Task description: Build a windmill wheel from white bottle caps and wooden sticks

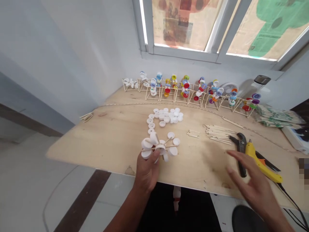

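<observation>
From my head camera, I see my left hand (147,172) at the near edge of the plywood board (116,151), with the cap wheel (160,148) in it. The wheel is white bottle caps set on wooden sticks, and my fingers (154,155) are curled closed around its lower left side, pinching it against my thumb (the caps hide exactly where each fingertip sits). The whole wheel is held just above the board.

My right hand (251,180) is open, its fingers spread and touching nothing, floating to the right of my left hand. Just past my right fingertips lie the pliers (239,151), and touching them on the right is a yellow glue gun (262,164) with a black cord.

Ahead of my left hand sits a cluster of loose white caps (166,116). Ahead of my right hand are a pile of sticks (218,133) and, just left of it, a smaller bunch (193,133). Farther off, along the wall beyond both hands, stands a row of colorful cap models (188,90), with a small fan (229,88) and a bottle (262,79) behind them.
</observation>
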The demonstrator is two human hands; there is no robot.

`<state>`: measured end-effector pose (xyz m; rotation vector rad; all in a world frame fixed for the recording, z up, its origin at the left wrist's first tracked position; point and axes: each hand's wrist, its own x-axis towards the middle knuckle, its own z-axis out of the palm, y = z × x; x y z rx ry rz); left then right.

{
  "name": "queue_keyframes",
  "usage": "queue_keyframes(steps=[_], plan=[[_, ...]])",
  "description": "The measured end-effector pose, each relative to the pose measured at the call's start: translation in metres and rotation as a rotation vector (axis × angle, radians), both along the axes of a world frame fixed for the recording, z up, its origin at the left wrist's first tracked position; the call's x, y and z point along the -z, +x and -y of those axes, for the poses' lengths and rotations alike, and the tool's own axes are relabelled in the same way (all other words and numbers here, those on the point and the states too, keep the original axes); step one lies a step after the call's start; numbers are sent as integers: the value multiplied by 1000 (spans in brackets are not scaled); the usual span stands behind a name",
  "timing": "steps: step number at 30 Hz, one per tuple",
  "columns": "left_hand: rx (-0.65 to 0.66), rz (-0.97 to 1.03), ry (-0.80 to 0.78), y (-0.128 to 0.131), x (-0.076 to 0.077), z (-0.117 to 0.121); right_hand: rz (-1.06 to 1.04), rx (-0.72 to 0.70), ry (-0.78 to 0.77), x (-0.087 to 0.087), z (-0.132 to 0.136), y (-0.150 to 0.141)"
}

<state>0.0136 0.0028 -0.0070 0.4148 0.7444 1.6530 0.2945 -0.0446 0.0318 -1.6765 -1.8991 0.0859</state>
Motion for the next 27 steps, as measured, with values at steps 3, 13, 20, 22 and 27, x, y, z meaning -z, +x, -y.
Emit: queue_keyframes(steps=[3, 13, 20, 22, 27], plan=[[62, 9, -3, 7, -3, 8, -279, -193, -195, -10, -13, -62], [234, -164, 23, 12, 5, 20, -489, -382, -396, -13, -39, -120], [328, -243, -20, 3, 2, 19, -486, -349, -439, -6, -42, -121], [367, -292, -41, -6, -1, 18, -448, -364, -436, -9, -42, -121], [539, -447, -25, -28, -6, 10, -370, -419, -393, -16, -44, -123]])
